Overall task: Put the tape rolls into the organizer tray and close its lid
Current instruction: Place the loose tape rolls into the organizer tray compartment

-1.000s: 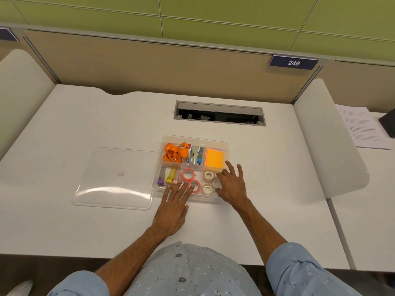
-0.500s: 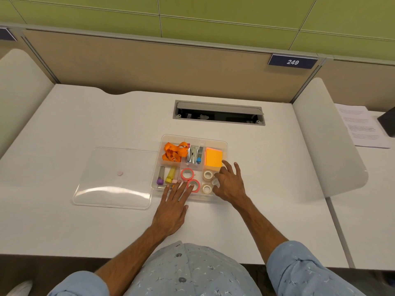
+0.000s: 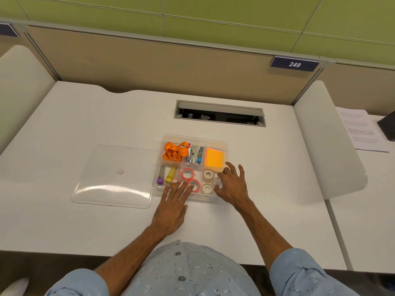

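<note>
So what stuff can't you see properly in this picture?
- Head view: a third white tape roll is mostly covered by the right hand, so I cannot tell if it is gripped.
- The tray's near wall is partly hidden by the left hand.
- The printed paper is too small to read.
- The dark object is cut off by the right edge.

We face a white desk [image 3: 85, 124] with a grey cable slot [image 3: 220, 113], tan partition [image 3: 149, 67] behind, green wall panels [image 3: 213, 9] above, number plate [image 3: 294, 64] reading 249, white dividers [image 3: 327, 135] either side
</note>
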The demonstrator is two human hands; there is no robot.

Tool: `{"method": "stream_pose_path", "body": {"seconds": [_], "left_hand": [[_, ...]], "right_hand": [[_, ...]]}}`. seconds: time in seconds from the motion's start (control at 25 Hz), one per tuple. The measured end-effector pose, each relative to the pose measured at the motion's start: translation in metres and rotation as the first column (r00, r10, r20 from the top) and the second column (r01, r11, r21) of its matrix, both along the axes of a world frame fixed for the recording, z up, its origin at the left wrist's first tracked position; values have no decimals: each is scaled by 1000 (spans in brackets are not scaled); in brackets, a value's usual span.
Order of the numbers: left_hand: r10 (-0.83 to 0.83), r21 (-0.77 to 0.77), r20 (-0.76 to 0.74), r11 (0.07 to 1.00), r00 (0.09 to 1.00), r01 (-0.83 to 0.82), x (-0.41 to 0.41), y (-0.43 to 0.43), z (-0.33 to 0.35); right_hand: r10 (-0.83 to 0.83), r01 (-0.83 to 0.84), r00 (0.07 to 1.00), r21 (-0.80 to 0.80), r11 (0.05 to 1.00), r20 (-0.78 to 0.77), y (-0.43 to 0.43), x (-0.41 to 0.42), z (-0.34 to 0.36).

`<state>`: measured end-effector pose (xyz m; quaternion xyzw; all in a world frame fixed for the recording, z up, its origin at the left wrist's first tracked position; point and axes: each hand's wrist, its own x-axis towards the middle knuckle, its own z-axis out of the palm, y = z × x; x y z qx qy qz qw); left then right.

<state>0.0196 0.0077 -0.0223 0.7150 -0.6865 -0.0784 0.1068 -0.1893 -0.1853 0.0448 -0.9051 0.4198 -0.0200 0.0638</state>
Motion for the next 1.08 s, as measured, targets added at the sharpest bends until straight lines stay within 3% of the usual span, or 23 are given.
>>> {"method": "stream_pose_path", "body": {"seconds": [0.4,1.08], "left_hand": [[3,9,-14,1000,1000,-3,-1,0,-1],[-1,-44,13,999,1000,1,-4,1,2]], "right_hand": [[-128,123,980,42,992,154,32,9,-20],[-80,75,995,91,993,52,31,13,-21]]}}
